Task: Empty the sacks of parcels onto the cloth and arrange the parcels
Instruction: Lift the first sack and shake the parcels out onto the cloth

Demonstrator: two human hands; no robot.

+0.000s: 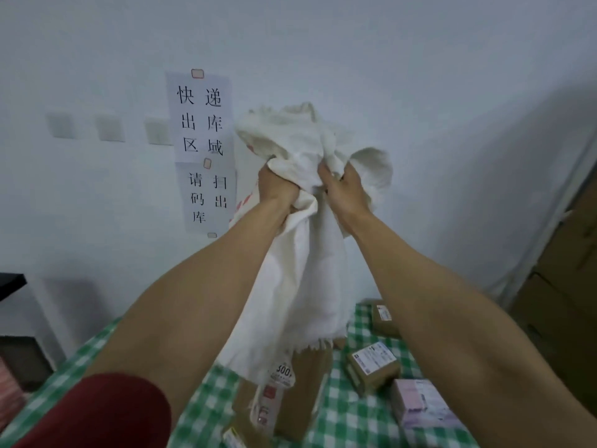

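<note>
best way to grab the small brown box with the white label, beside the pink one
Come from above and pinch the small brown box across two opposite sides. It lies label up on the checked cloth, so the top is open. The pink box sits close at its near right corner, so avoid that side. The left hand and right hand both grip the sack now.

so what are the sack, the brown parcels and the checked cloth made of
Sack: white woven fabric, matte; it bunches softly where the left hand and right hand grip it, and its open edge is frayed. Brown parcels: matte cardboard, by the colour and stiff edges. Checked cloth: probably thin fabric, though plastic sheeting cannot be ruled out.
</note>
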